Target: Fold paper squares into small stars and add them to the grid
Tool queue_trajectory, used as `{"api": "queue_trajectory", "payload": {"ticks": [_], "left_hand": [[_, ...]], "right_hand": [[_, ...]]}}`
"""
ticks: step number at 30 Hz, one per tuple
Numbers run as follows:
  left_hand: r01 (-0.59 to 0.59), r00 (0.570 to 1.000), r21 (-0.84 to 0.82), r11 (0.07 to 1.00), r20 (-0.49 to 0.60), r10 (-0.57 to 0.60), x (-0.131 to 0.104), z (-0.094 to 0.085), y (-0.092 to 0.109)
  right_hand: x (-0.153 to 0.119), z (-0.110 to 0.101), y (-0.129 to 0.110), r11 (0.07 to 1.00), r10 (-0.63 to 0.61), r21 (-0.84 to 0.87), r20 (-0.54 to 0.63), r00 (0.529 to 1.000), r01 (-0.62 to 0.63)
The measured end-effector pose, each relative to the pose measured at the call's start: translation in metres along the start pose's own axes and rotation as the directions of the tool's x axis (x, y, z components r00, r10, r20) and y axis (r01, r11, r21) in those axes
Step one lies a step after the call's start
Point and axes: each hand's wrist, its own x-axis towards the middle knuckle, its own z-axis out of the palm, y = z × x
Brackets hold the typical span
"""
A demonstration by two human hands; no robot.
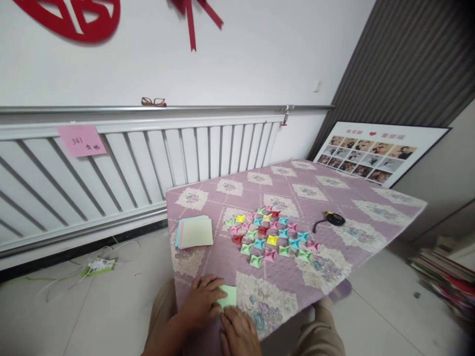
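Note:
A light green square of origami paper (230, 296) lies near the front left corner of the table. My left hand (202, 300) rests on its left side, fingers bent and the thumb close to its lower edge. From below, my right hand (241, 332) has its fingers together on the bottom edge of the same sheet. Both hands hold it against the tablecloth; part of the paper is hidden under them. Beyond it stands a cluster of small folded paper stars (272, 241) in green, pink, blue, yellow and red, set out in slanting rows.
A stack of coloured paper squares (198, 232) lies at the table's left. A black tape measure (334, 218) sits right of the stars on the patterned tablecloth (267, 279). A white radiator (208, 153) runs behind. A photo board (371, 153) leans at the far right.

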Motion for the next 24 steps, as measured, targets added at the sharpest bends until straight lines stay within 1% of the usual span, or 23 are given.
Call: {"api": "queue_trajectory", "payload": {"ticks": [4, 7, 12, 17, 19, 22, 24], "left_hand": [[0.001, 0.998, 0.046, 0.999, -0.056, 0.001, -0.002, 0.004, 0.0], [0.006, 0.999, 0.069, 0.998, -0.037, -0.004, -0.002, 0.005, -0.002], [0.03, 1.0, 0.107, 0.994, -0.002, -0.03, -0.001, 0.003, 0.0], [0.12, 0.993, 0.123, 0.985, 0.007, -0.122, -0.005, 0.0, 0.006], [0.15, 0.989, 0.107, 0.983, -0.012, -0.149, -0.007, 0.0, 0.008], [0.17, 0.984, 0.074, 0.983, -0.057, -0.166, -0.012, 0.002, 0.01], [0.177, 0.981, 0.062, 0.982, -0.09, -0.171, -0.015, 0.006, 0.01]], "right_hand": [[-0.001, -0.003, 0.002, 0.999, -0.052, -0.006, -0.026, 0.998, 0.052], [-0.002, -0.004, 0.002, 0.998, -0.068, -0.008, -0.051, 0.996, 0.067], [-0.003, -0.005, 0.0, 0.999, -0.048, -0.004, -0.121, 0.992, 0.047], [-0.007, 0.001, -0.001, 0.999, -0.041, -0.009, -0.111, 0.993, 0.04], [-0.01, 0.005, -0.003, 1.0, -0.018, -0.002, -0.116, 0.993, 0.018], [-0.012, 0.009, -0.006, 0.998, 0.056, 0.016, -0.147, 0.988, -0.054], [-0.012, 0.01, -0.007, 0.999, 0.043, 0.02, -0.153, 0.987, -0.041]]}}
